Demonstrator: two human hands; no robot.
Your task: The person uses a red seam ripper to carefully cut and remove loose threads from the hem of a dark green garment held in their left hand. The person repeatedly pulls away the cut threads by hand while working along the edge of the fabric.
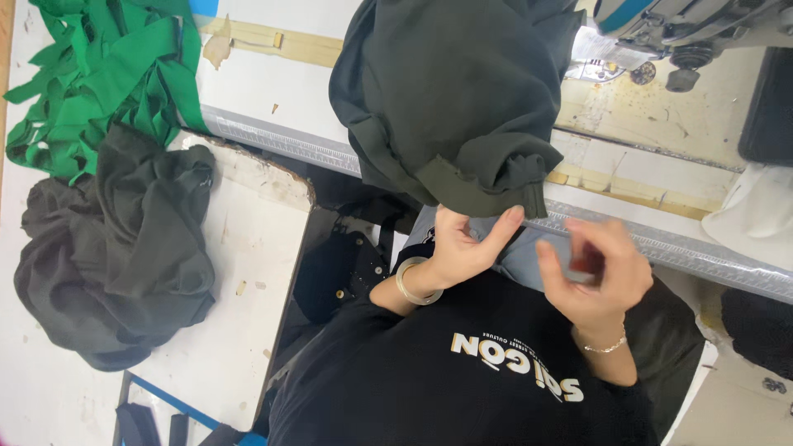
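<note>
A dark green garment [450, 91] lies bunched on the sewing table and hangs over its front edge. My left hand [462, 248], with a pale bangle on the wrist, grips the garment's ribbed cuff [487, 196]; the thumb presses up against the cuff's edge. My right hand [596, 272], wearing a thin bracelet, is blurred a little to the right and below the cuff. Its fingers curl around a small grey and dark object [582, 268] that is too blurred to identify. My black printed shirt [462, 372] fills the bottom of the view.
A sewing machine [677, 33] stands at the top right. A metal ruler strip [702, 252] runs along the table's front edge. Green fabric strips [99, 74] and a heap of dark garments [116, 248] lie on a white side table [239, 272] at the left.
</note>
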